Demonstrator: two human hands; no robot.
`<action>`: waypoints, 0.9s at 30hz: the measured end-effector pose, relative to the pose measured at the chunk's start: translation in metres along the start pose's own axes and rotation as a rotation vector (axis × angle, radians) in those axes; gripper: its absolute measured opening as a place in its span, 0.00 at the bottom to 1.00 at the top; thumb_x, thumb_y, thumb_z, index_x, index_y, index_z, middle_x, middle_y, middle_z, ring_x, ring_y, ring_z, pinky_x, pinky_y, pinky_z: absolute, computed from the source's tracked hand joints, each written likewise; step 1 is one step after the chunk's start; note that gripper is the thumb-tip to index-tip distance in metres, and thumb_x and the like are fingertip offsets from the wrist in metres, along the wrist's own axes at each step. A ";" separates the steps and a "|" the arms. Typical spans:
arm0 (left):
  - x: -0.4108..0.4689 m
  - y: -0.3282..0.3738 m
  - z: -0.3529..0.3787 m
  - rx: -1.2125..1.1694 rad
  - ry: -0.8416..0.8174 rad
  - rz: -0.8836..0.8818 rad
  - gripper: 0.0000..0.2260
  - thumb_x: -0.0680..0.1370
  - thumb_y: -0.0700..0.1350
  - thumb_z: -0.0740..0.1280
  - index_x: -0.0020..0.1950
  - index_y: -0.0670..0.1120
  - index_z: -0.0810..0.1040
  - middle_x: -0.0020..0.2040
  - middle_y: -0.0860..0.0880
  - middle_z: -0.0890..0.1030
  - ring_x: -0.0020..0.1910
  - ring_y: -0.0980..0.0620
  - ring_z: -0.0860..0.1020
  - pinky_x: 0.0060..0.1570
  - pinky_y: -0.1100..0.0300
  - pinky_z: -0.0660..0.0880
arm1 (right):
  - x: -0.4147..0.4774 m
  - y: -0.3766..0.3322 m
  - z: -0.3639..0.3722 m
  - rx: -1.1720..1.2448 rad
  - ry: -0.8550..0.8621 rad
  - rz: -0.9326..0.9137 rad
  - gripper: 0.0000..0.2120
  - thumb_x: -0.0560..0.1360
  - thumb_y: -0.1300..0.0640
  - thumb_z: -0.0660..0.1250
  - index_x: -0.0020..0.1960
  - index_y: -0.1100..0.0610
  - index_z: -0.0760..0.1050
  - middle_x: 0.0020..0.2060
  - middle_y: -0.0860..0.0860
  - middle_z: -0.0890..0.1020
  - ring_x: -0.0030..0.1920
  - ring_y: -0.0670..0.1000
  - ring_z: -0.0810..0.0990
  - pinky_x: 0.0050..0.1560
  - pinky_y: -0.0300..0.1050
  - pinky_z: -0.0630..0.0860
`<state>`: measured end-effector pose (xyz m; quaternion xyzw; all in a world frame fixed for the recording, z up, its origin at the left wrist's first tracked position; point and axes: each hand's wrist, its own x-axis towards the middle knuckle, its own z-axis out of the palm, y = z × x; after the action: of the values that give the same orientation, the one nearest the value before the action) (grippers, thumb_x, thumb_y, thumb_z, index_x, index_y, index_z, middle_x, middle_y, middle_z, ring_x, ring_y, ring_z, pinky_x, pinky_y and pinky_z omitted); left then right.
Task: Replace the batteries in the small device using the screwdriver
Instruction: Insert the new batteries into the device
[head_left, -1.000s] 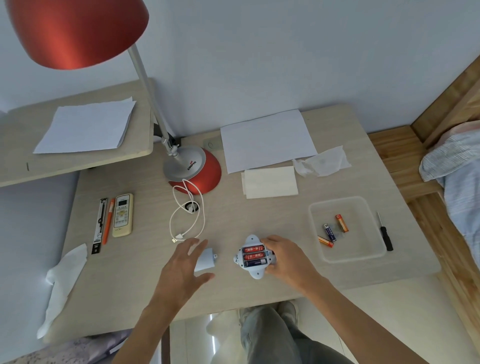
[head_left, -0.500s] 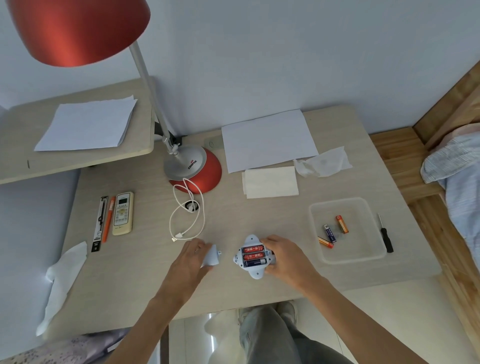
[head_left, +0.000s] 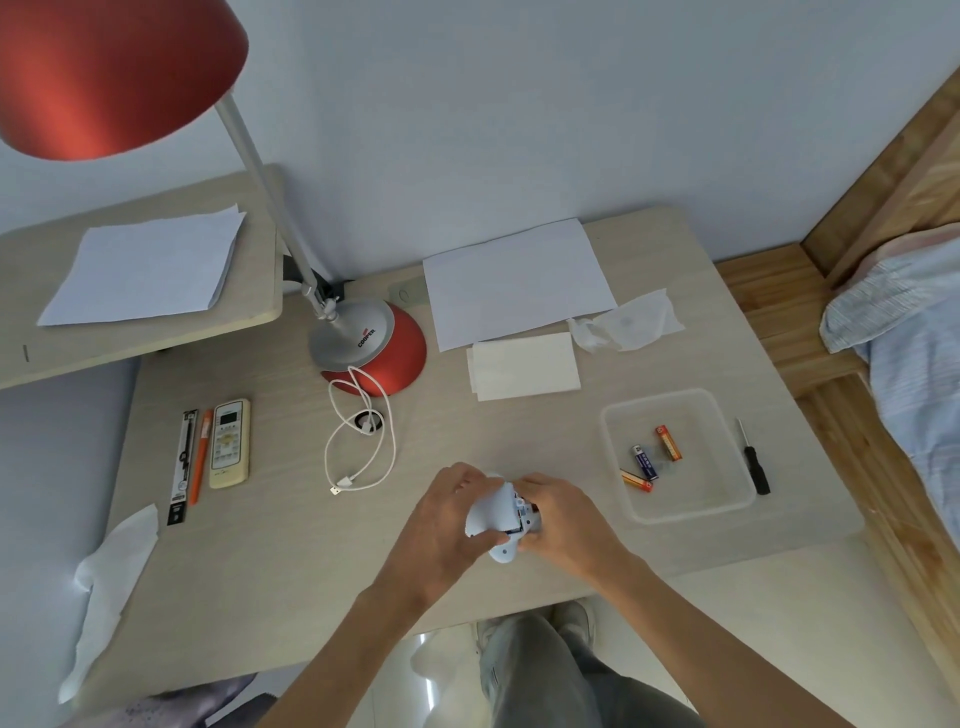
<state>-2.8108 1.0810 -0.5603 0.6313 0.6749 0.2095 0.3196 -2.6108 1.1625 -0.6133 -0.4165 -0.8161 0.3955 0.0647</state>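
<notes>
The small white device lies near the desk's front edge, its battery bay mostly hidden. My left hand holds the white battery cover tilted over the bay, one edge on the device. My right hand grips the device's right side; a bit of red battery shows by its fingers. Three loose batteries lie in the clear plastic tray to the right. The black screwdriver lies on the desk just right of the tray.
A red desk lamp stands at the back, with a white USB cable in front of it. Left are a remote and pens. Paper sheets, tissues and a bed are nearby.
My left hand picked up the white cover from the desk left of the device and brought it right, onto the open battery bay. My right hand stayed on the device.
</notes>
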 end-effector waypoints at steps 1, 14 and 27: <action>0.001 0.001 0.004 -0.025 0.001 -0.011 0.27 0.71 0.54 0.78 0.70 0.53 0.80 0.60 0.61 0.73 0.60 0.61 0.74 0.59 0.70 0.71 | 0.000 0.000 0.000 0.016 0.005 0.004 0.22 0.68 0.48 0.79 0.61 0.47 0.82 0.51 0.43 0.84 0.47 0.46 0.81 0.47 0.42 0.80; 0.003 -0.006 0.015 -0.084 0.053 -0.055 0.27 0.66 0.50 0.83 0.64 0.55 0.81 0.59 0.59 0.78 0.58 0.57 0.79 0.58 0.59 0.79 | -0.002 -0.004 -0.003 0.055 0.024 0.006 0.18 0.67 0.49 0.81 0.54 0.50 0.82 0.44 0.41 0.80 0.41 0.43 0.76 0.40 0.30 0.65; 0.004 -0.021 0.022 -0.007 0.018 -0.117 0.28 0.68 0.54 0.83 0.67 0.53 0.81 0.55 0.56 0.72 0.54 0.57 0.75 0.50 0.71 0.73 | 0.001 0.002 0.001 0.046 0.020 -0.003 0.20 0.67 0.49 0.79 0.57 0.50 0.82 0.47 0.43 0.83 0.44 0.45 0.80 0.44 0.41 0.78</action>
<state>-2.8100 1.0796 -0.5910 0.5878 0.7126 0.1989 0.3273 -2.6104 1.1628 -0.6159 -0.4176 -0.8067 0.4098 0.0830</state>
